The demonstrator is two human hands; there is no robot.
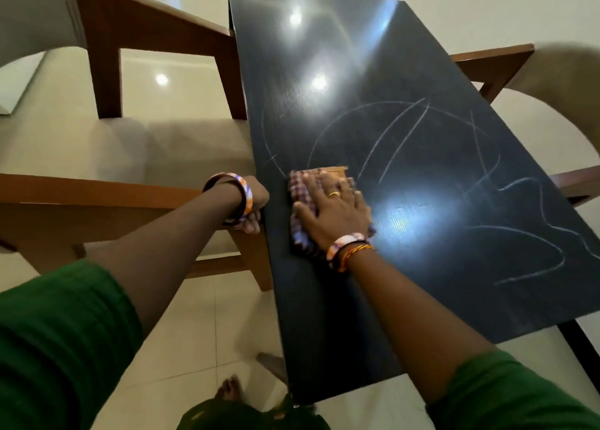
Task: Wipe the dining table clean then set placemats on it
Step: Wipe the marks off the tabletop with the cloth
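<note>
Dark glossy table top streaked with white chalk lines. Right hand flat on checked cloth, fingers spread, pressing it down near table's left edge. Left hand curled over that edge, gripping it. Wooden chair just beside table at left. Placemats nowhere in view.

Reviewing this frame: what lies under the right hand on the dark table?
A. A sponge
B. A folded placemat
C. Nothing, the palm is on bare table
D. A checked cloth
D: the right hand lies flat with fingers spread on a checked cloth pressed to the table, where chalk marks remain.
</note>
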